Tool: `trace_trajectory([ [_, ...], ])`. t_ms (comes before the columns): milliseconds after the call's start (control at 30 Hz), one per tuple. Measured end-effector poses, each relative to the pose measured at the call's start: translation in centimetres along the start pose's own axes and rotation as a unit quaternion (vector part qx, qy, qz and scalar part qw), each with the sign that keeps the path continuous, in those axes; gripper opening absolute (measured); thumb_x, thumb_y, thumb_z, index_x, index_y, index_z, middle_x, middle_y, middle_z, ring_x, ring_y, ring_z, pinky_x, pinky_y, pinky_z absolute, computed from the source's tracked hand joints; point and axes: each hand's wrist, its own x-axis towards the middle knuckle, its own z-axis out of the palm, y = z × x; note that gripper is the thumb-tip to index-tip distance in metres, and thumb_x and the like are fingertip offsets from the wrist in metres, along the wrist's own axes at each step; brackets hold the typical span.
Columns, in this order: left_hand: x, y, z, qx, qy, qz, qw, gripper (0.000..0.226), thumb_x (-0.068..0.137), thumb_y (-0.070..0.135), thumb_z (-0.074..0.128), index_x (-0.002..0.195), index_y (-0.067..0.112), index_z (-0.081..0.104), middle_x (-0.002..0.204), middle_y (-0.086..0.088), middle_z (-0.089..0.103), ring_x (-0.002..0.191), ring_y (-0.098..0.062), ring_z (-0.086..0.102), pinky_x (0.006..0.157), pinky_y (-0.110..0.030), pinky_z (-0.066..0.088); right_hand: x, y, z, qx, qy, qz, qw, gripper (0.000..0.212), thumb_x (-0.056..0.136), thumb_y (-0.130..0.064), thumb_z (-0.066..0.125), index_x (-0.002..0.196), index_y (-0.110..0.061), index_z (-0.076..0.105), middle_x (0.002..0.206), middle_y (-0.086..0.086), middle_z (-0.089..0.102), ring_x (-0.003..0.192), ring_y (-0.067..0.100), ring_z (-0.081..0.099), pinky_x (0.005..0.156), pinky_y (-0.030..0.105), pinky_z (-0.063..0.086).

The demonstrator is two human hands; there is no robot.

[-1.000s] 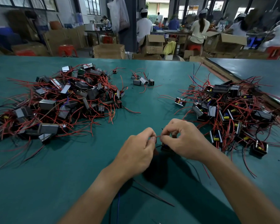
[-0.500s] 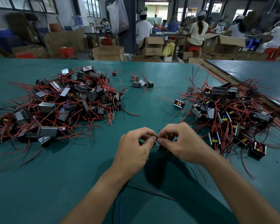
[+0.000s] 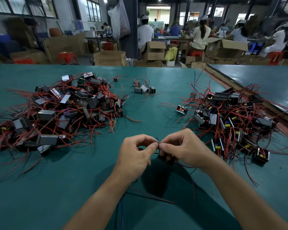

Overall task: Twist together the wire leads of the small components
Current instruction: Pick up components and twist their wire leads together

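Black half-hidden component point(image 3: 167, 159): fingers of left hand point(image 3: 135, 155) and right hand point(image 3: 183, 146) seemingly pinch leads point(image 3: 157, 140).

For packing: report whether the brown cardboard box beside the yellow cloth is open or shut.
Open. The brown cardboard box has its top flaps standing up and spread apart; its contents cannot be told.

**Desk:** What colours do I log from this feed?

**Operator:** I see a teal-green table point(image 3: 40, 188). The left pile point(image 3: 60, 110) is silver-grey casings among red leads. The right pile point(image 3: 231, 123) is black bodies with yellow and blue spots, and its leads are red too.

**Desk:** And at centre?

**Operator:** I make out a black component point(image 3: 166, 159) and one dark lead point(image 3: 157, 139). A blue wire point(image 3: 122, 211) shows low down. Behind, I note red stools point(image 3: 66, 56) and brown cardboard boxes point(image 3: 110, 58).
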Motion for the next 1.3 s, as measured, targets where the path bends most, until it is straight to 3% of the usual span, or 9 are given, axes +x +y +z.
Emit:
trace_trajectory([
  [133, 0.11, 0.05, 0.07, -0.025, -0.01, -0.009, 1.0, 0.016, 0.086, 0.003, 0.069, 0.075, 0.014, 0.07, 0.055, 0.005, 0.064, 0.037, -0.009, 0.05, 0.037, -0.019, 0.041, 0.09, -0.18, 0.03, 0.024, -0.015, 0.019, 0.999, 0.02, 0.093, -0.001, 0.06, 0.076, 0.002, 0.071, 0.061, 0.004, 0.069, 0.047, 0.012, 0.056, 0.049, 0.026, 0.043],
  [300, 0.04, -0.08, 0.29, -0.044, -0.009, -0.02, 0.999, 0.019, 0.087, -0.001, 0.067, 0.071, 0.01, 0.066, 0.053, 0.0, 0.06, 0.041, -0.011, 0.054, 0.039, -0.022, 0.046, -0.19, -0.41, -0.03, 0.033, -0.032, 0.029, 0.999, 0.019, 0.09, 0.002, 0.061, 0.073, -0.002, 0.069, 0.06, 0.005, 0.068, 0.045, 0.011, 0.056, 0.043, 0.019, 0.043],
  [567, -0.09, 0.06, 0.26, -0.05, 0.009, -0.028, 0.998, 0.016, 0.09, -0.002, 0.062, 0.076, 0.006, 0.061, 0.059, -0.008, 0.058, 0.039, -0.011, 0.052, 0.039, -0.022, 0.044, -0.01, -0.38, 0.26, 0.051, -0.014, 0.073, 0.996, 0.021, 0.09, 0.001, 0.06, 0.07, -0.006, 0.063, 0.058, 0.005, 0.066, 0.044, 0.01, 0.053, 0.042, 0.019, 0.044],
  [700, -0.13, -0.01, 0.64, -0.035, -0.004, -0.025, 0.999, 0.018, 0.09, -0.002, 0.061, 0.075, 0.009, 0.061, 0.051, 0.003, 0.057, 0.038, -0.008, 0.05, 0.038, -0.021, 0.043, -0.12, -0.52, 0.34, 0.063, -0.026, 0.063, 0.996, 0.019, 0.091, 0.002, 0.06, 0.073, -0.004, 0.063, 0.059, 0.005, 0.067, 0.044, 0.01, 0.053, 0.043, 0.019, 0.043],
  [967, -0.07, -0.04, 0.68, -0.035, -0.006, -0.028, 0.999, 0.023, 0.084, -0.009, 0.059, 0.074, 0.011, 0.062, 0.046, 0.005, 0.057, 0.037, -0.007, 0.049, 0.04, -0.02, 0.042, -0.1, -0.29, 0.5, 0.061, -0.027, 0.046, 0.997, 0.019, 0.093, 0.0, 0.058, 0.075, -0.003, 0.063, 0.061, 0.006, 0.066, 0.046, 0.012, 0.053, 0.045, 0.021, 0.044],
  [1133, -0.39, -0.25, 0.65, -0.017, -0.016, -0.031, 0.999, 0.016, 0.072, 0.008, 0.077, 0.07, 0.017, 0.064, 0.056, 0.002, 0.064, 0.05, -0.014, 0.053, 0.052, -0.031, 0.045, 0.0, -0.13, 0.57, 0.063, -0.014, 0.03, 0.997, 0.018, 0.092, 0.003, 0.059, 0.076, -0.004, 0.064, 0.057, 0.005, 0.063, 0.044, 0.013, 0.053, 0.043, 0.02, 0.044],
  [1300, -0.24, -0.61, 0.61, -0.01, -0.014, -0.044, 0.999, 0.021, 0.079, 0.005, 0.077, 0.071, 0.014, 0.06, 0.056, -0.006, 0.066, 0.047, -0.02, 0.055, 0.042, -0.024, 0.043, 0.23, 0.29, 0.58, 0.023, -0.004, 0.001, 1.0, 0.015, 0.089, 0.0, 0.063, 0.074, -0.002, 0.065, 0.056, 0.002, 0.062, 0.048, 0.014, 0.052, 0.047, 0.025, 0.044],
])
